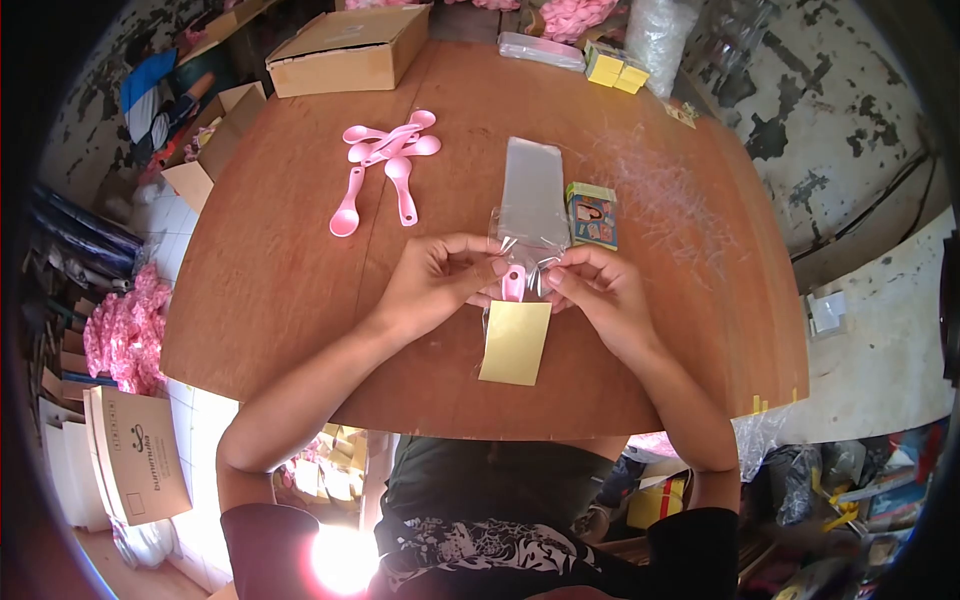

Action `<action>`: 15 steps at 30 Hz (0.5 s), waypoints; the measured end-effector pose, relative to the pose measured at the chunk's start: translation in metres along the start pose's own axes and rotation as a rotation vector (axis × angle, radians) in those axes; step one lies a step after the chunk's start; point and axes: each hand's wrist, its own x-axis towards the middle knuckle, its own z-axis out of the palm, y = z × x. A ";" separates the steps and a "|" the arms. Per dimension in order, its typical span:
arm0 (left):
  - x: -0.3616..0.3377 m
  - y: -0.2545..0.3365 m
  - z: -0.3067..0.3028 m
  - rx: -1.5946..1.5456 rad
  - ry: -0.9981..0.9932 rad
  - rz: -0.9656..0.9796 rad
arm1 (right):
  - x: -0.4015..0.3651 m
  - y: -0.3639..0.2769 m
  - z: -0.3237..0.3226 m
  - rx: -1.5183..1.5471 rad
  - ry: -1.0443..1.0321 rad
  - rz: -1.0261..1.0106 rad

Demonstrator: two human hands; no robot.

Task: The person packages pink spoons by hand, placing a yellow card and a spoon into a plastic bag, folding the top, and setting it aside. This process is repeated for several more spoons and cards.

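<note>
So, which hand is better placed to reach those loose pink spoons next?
Probably the left hand: it is nearer the pink spoons, which lie beyond it on its side. The right hand is farther across. Both are pinching the clear bag, though.

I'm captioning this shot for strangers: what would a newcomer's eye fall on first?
Likely the pink spoons, loosely clustered on the brown table, upper left of centre. Next, the left hand and right hand pinching clear plastic near mid-picture, with a yellow card just below.
</note>
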 end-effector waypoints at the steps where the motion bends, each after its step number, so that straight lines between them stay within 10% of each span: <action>1: 0.000 0.000 0.000 0.000 0.000 -0.003 | 0.000 0.002 -0.001 -0.003 -0.003 -0.021; 15: 0.006 -0.006 -0.008 0.023 -0.051 0.088 | 0.000 0.011 -0.006 -0.018 -0.008 -0.091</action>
